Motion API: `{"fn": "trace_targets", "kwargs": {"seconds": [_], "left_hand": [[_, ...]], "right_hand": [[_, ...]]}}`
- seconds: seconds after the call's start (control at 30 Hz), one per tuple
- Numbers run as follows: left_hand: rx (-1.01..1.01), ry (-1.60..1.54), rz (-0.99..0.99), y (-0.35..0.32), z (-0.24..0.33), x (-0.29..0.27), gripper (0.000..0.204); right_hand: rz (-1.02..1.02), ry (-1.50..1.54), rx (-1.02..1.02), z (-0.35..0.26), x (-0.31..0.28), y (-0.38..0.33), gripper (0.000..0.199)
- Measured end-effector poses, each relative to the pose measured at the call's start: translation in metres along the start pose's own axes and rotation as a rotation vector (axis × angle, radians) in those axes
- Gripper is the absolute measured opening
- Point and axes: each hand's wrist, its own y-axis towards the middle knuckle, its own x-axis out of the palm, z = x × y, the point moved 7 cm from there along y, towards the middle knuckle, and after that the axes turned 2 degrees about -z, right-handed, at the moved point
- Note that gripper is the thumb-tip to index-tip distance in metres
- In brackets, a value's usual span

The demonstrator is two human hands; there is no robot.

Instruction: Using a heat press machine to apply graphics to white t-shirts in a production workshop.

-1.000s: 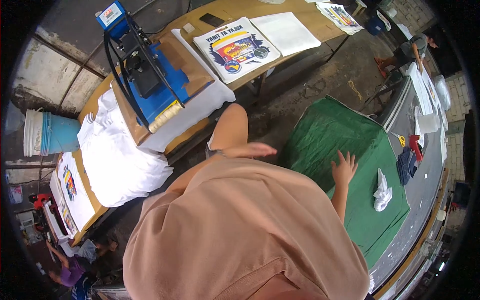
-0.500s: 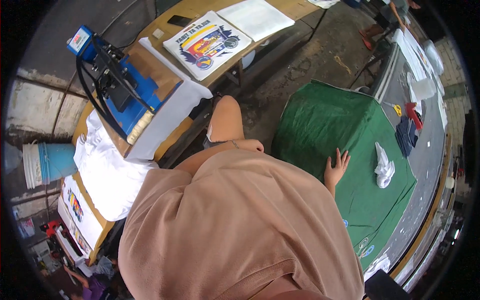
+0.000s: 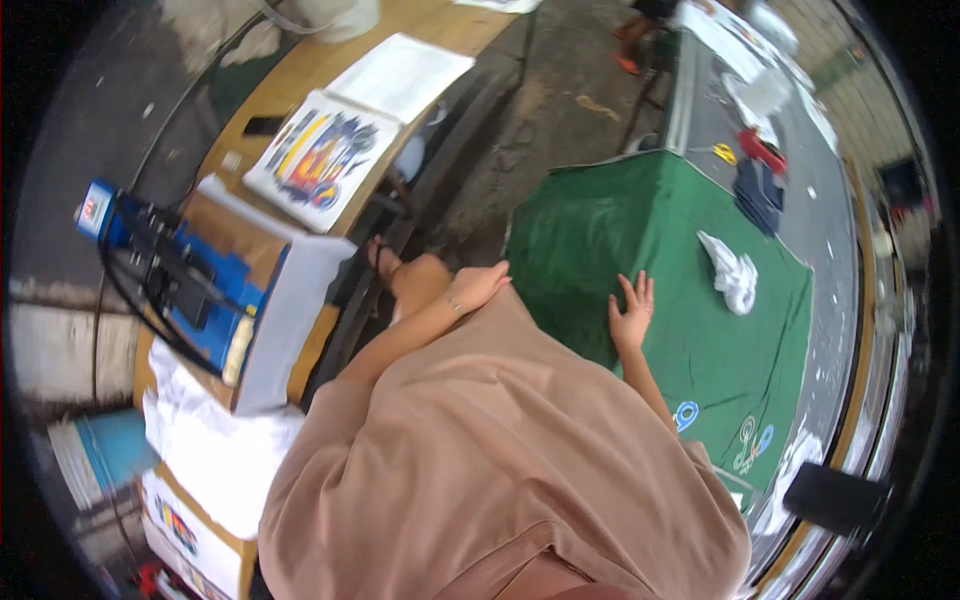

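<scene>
The green cover (image 3: pixel 730 350) drapes over the near end of a long grey surface (image 3: pixel 808 215) to the person's right, its far side hanging down toward the floor (image 3: pixel 520 130). The right hand (image 3: pixel 632 318) lies against the cover beside its folded edge, with fingers spread, released and holding nothing. The left hand (image 3: pixel 482 286) rests near the lap at the hem of the brown shirt (image 3: pixel 480 440), its fingers bent; whether they pinch the cloth, I cannot tell. On the cover, to the right of the right hand, lies a crumpled white cloth (image 3: pixel 735 275). Past the cover's edge, on the grey surface, are a folded dark blue cloth (image 3: pixel 758 195), a red object (image 3: pixel 763 150) and yellow-handled scissors (image 3: pixel 724 153). Well apart on the left, a wooden surface (image 3: pixel 425 28) carries a blue press machine (image 3: pixel 210 300), a stack of colourfully printed sheets (image 3: pixel 320 165) with plain white sheets (image 3: pixel 400 75) next to it, and a dark phone-like slab (image 3: pixel 263 126). A heap of white fabric (image 3: pixel 215 440) sits near the press, beside a light blue bucket (image 3: pixel 110 450). At the top, another person's orange footwear (image 3: pixel 627 65) shows.
</scene>
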Motion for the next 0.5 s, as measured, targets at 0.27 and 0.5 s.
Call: {"fn": "trace_targets", "kwargs": {"seconds": [0.27,0.5], "left_hand": [[-0.066,-0.147,-0.418,-0.055,-0.029,0.047,0.034],[-0.249,-0.372,-0.342,-0.05,-0.032,0.041,0.033]], "right_hand": [[0.002,-0.055,0.095,0.004,-0.004,-0.003,0.043],[0.003,-0.002,0.112,0.007,-0.003,-0.005,0.041]]}}
